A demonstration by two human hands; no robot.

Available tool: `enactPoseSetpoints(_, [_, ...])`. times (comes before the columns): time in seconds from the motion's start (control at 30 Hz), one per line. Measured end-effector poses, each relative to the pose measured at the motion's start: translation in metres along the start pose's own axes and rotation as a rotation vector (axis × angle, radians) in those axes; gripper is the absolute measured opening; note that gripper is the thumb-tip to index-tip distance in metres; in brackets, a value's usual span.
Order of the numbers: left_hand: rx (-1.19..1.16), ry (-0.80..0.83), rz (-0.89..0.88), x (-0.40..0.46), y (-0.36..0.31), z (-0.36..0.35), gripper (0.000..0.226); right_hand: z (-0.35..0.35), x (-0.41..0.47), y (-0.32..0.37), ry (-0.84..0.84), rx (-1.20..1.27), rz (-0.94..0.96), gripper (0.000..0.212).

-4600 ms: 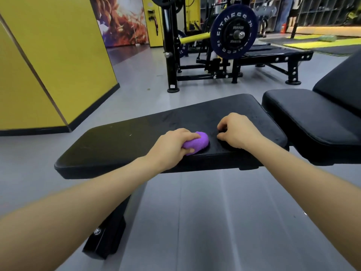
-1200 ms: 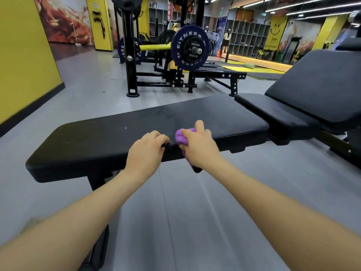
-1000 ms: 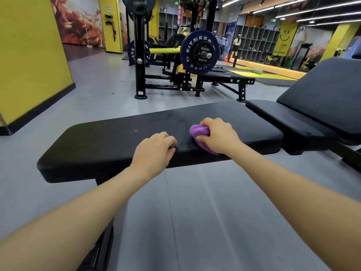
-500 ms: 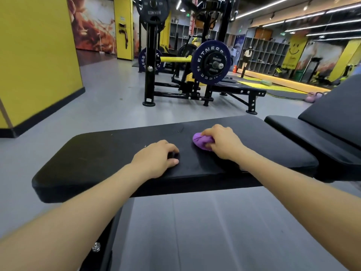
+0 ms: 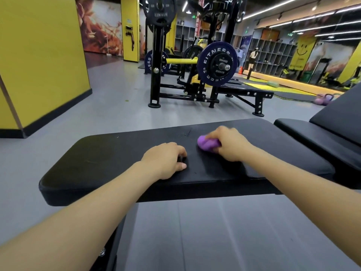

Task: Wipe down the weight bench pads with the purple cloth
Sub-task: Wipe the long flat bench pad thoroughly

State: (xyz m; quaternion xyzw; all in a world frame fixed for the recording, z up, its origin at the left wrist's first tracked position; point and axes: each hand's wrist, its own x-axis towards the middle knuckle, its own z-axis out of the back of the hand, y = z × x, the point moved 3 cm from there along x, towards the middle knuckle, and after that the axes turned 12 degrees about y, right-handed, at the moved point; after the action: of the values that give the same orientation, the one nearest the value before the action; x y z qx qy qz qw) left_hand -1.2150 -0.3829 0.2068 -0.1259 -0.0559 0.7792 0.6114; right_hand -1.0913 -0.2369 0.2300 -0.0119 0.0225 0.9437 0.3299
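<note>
A long black bench pad [image 5: 117,153] lies flat across the middle of the view. My right hand [image 5: 229,143] grips the bunched purple cloth [image 5: 206,144] and presses it on the pad's right half, near the far edge. My left hand [image 5: 166,160] rests on the pad's middle with its fingers curled under and its thumb flat on the pad, holding nothing. To the right a second black seat pad [image 5: 304,133] adjoins, with an inclined back pad [image 5: 340,112] rising behind it.
A black rack with a loaded barbell and blue plate [image 5: 216,64] stands on the grey floor behind the bench. A yellow wall [image 5: 39,61] runs along the left. Purple kettlebells [image 5: 323,98] sit far right. A person [image 5: 253,59] stands by distant shelves.
The cloth passed from my left hand to my right. In the last second my right hand slid it from the near edge toward the pad's far side; my left hand stayed put.
</note>
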Motion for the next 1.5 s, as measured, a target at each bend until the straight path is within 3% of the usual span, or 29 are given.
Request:
enactPoseSetpoints(0.13, [-0.002, 0.020, 0.001, 0.002, 0.001, 0.003, 0.033, 0.004, -0.029, -0.004, 0.062, 0.046, 0.130, 0.047])
enactPoseSetpoints(0.3, [0.017, 0.022, -0.011, 0.001, 0.000, 0.005, 0.034, 0.009, 0.017, -0.040, -0.103, 0.012, -0.227, 0.046])
enactPoseSetpoints(0.37, [0.014, 0.034, -0.017, 0.004, 0.000, 0.006, 0.034, 0.008, 0.019, -0.040, -0.085, 0.008, -0.276, 0.045])
enactPoseSetpoints(0.53, [-0.054, 0.044, -0.004, 0.014, 0.009, 0.013, 0.023, -0.003, -0.023, -0.009, 0.013, 0.034, 0.025, 0.047])
enactPoseSetpoints(0.6, [-0.099, 0.006, 0.010, 0.020, 0.015, 0.016, 0.017, -0.001, -0.017, -0.022, 0.021, 0.033, 0.049, 0.047])
enactPoseSetpoints(0.73, [-0.095, -0.113, 0.088, 0.034, 0.034, 0.018, 0.019, 0.005, 0.032, -0.051, -0.059, -0.008, -0.193, 0.049])
enactPoseSetpoints(0.83, [-0.136, -0.083, 0.129, 0.044, 0.050, 0.013, 0.025, 0.001, 0.054, -0.046, -0.104, 0.012, -0.286, 0.038])
enactPoseSetpoints(0.9, [-0.153, -0.056, 0.124, 0.049, 0.054, 0.011, 0.026, -0.002, 0.058, -0.031, -0.115, -0.015, -0.245, 0.033])
enactPoseSetpoints(1.07, [-0.171, -0.055, 0.115, 0.049, 0.058, 0.010, 0.028, -0.012, 0.041, 0.028, -0.023, -0.007, 0.127, 0.047])
enactPoseSetpoints(1.13, [-0.162, -0.064, 0.109, 0.048, 0.059, 0.009, 0.028, -0.003, 0.050, 0.005, -0.004, -0.080, 0.084, 0.043])
enactPoseSetpoints(1.23, [-0.137, -0.079, 0.097, 0.049, 0.059, 0.007, 0.027, 0.012, 0.067, -0.044, -0.070, -0.119, -0.179, 0.029])
enactPoseSetpoints(1.3, [-0.126, -0.092, 0.087, 0.051, 0.059, 0.006, 0.027, 0.008, 0.075, -0.040, -0.109, -0.126, -0.239, 0.027])
enactPoseSetpoints(1.5, [-0.114, -0.080, 0.083, 0.053, 0.060, 0.007, 0.029, -0.010, 0.083, 0.030, -0.045, -0.069, 0.032, 0.038])
